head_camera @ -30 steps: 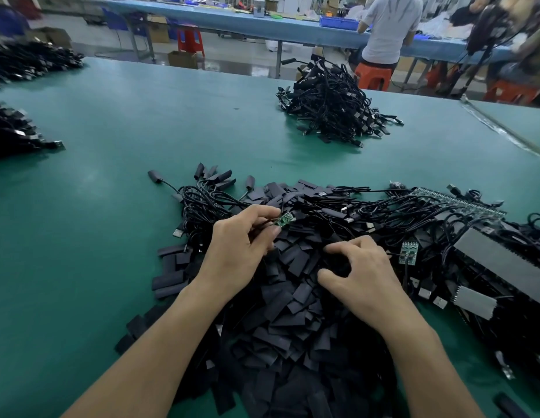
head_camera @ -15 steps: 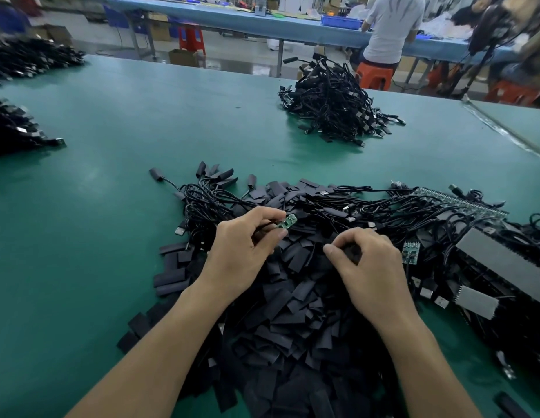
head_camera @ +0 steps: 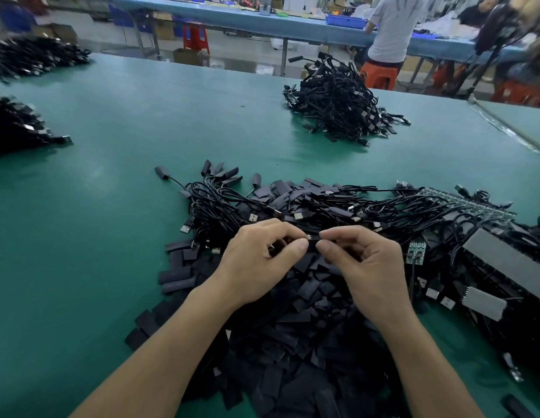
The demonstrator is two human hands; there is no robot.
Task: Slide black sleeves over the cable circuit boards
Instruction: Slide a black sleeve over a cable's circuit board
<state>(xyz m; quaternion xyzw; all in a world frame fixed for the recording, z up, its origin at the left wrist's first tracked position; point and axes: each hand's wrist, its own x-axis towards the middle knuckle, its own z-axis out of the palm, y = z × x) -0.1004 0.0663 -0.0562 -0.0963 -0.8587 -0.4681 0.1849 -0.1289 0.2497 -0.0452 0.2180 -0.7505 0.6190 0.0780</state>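
Both grips are clamped: the left hand (head_camera: 256,260) pinches a circuit board (head_camera: 308,236) and the right hand (head_camera: 368,267) pinches a black sleeve (head_camera: 313,245), above the sleeve pile (head_camera: 293,327).

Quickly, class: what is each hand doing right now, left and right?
Left hand: closed, pinching the cable's circuit board.
Right hand: closed, pinching a black sleeve.

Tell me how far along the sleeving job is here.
Done, apparently: a far pile of cables with black-covered ends. In hand: the left hand pinches a cable end and the right hand pinches a black sleeve, meeting fingertip to fingertip; whether it is on cannot be told. Left: a bare green board, a tangle of cables and many loose sleeves.
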